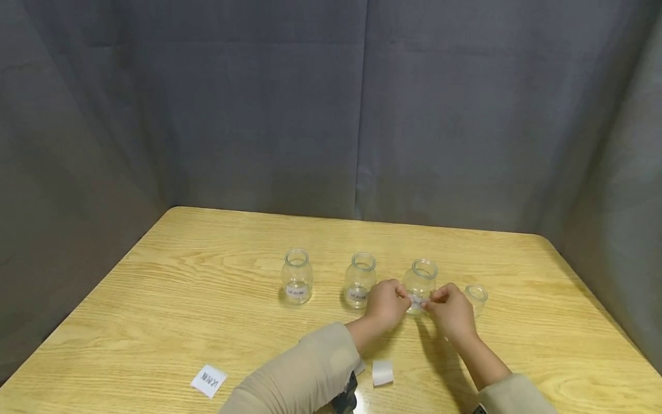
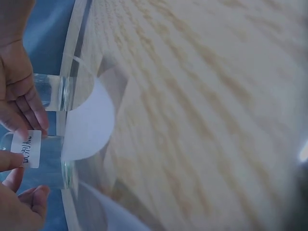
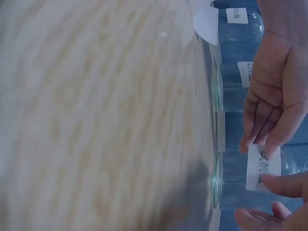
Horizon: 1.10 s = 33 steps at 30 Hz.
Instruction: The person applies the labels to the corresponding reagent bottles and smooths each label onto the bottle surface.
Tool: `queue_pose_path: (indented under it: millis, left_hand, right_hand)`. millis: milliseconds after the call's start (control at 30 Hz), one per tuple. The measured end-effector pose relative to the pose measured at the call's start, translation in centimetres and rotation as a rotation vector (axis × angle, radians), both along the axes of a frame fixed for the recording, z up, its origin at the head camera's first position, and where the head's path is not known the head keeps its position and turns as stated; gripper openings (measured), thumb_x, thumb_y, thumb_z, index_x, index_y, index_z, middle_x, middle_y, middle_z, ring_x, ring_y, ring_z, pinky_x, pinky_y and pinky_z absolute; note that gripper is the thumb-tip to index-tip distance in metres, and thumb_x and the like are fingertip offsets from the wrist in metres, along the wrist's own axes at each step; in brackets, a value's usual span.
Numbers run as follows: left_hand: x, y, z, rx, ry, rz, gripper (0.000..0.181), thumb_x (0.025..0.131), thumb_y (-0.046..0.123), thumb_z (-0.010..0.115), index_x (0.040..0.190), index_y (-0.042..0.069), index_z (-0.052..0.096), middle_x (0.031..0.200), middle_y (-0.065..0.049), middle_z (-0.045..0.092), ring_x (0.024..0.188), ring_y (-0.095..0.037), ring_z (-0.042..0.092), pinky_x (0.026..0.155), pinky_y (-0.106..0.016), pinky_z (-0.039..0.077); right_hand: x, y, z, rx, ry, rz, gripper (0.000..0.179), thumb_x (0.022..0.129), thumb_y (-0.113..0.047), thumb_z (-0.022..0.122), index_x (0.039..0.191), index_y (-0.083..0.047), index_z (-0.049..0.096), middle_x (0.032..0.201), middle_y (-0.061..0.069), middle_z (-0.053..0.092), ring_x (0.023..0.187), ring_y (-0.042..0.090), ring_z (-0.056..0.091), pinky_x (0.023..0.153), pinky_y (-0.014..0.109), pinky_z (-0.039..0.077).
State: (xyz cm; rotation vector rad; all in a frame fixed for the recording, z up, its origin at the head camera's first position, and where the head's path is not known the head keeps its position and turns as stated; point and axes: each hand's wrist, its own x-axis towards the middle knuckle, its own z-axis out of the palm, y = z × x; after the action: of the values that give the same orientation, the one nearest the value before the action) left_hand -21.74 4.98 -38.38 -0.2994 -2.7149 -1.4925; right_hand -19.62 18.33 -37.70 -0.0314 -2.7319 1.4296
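In the head view my left hand (image 1: 384, 303) and right hand (image 1: 455, 315) meet at the front of a clear glass jar (image 1: 424, 277). Between them they hold a small white printed label (image 1: 416, 302) low against its side. My left hand pinches the label's left end, my right hand its right end. The right wrist view shows thumbs over the label (image 3: 253, 171) from both sides, its dark characters partly covered. From the left wrist the label (image 2: 29, 150) lies in front of the jar glass. Whether it touches the glass all along, I cannot tell.
Left of the hands stand two glass jars (image 1: 297, 270) (image 1: 361, 273) bearing similar labels. A smaller jar (image 1: 476, 296) stands behind my right hand. A printed label (image 1: 209, 380) lies at front left, a white slip (image 1: 383, 372) near my left sleeve. Grey curtains (image 1: 258, 126) surround the table.
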Motion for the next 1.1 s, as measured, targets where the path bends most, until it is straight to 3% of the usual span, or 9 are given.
queue_pose_path:
  millis: [200,333,467,733,933,1100]
  left_hand:
    - [0.0,-0.1,-0.2,0.011,-0.004,-0.004,0.014,0.074,0.006,0.066,0.077,0.005,0.052,0.071,-0.001,0.054,0.052,-0.007,0.045,0.047,-0.016,0.039]
    - [-0.3,-0.1,-0.2,0.015,-0.012,-0.001,0.032,0.071,0.009,0.069,0.096,0.003,0.051,0.084,-0.008,0.059,0.072,-0.016,0.058,0.059,-0.020,0.047]
    - [-0.4,-0.1,-0.1,-0.005,-0.008,-0.003,0.045,0.069,0.010,0.072,0.108,0.004,0.052,0.095,-0.011,0.060,0.086,-0.021,0.058,0.068,-0.024,0.048]
    - [-0.3,-0.3,-0.2,-0.034,0.016,-0.041,0.039,0.065,0.008,0.072,0.098,0.003,0.051,0.089,-0.009,0.058,0.074,-0.016,0.058,0.058,-0.019,0.046]
    - [-0.6,-0.3,0.0,-0.048,0.036,-0.067,0.036,0.063,0.005,0.073,0.091,0.004,0.051,0.100,-0.011,0.058,0.090,-0.022,0.057,0.069,-0.020,0.047]
    - [-1.0,-0.3,-0.1,-0.079,0.039,-0.047,0.037,0.061,0.006,0.074,0.091,0.004,0.052,0.098,-0.011,0.060,0.090,-0.022,0.057,0.069,-0.021,0.047]
  right_hand:
    - [-0.1,0.2,0.1,0.000,-0.014,0.026,0.046,0.079,-0.003,0.060,0.114,0.013,0.036,0.108,0.033,0.048,0.096,0.042,0.050,0.076,0.041,0.046]
    - [-0.5,0.6,0.2,0.064,0.014,0.071,0.052,0.078,-0.004,0.062,0.119,0.014,0.036,0.106,0.033,0.049,0.094,0.042,0.051,0.075,0.043,0.046]
    - [-0.7,0.8,0.2,0.077,0.021,0.086,0.050,0.077,-0.004,0.062,0.117,0.014,0.039,0.104,0.033,0.050,0.093,0.042,0.052,0.074,0.042,0.046]
    - [-0.4,1.0,0.2,0.041,-0.008,0.072,0.046,0.076,-0.006,0.064,0.113,0.012,0.043,0.104,0.030,0.051,0.095,0.042,0.050,0.075,0.041,0.046]
    - [-0.3,1.0,0.1,0.073,0.024,0.060,0.041,0.074,-0.005,0.066,0.107,0.011,0.048,0.099,0.027,0.054,0.091,0.040,0.053,0.071,0.038,0.048]
    - [-0.6,0.9,-0.2,0.089,0.056,0.072,0.041,0.072,-0.006,0.067,0.105,0.011,0.048,0.098,0.027,0.055,0.090,0.039,0.053,0.071,0.038,0.048]
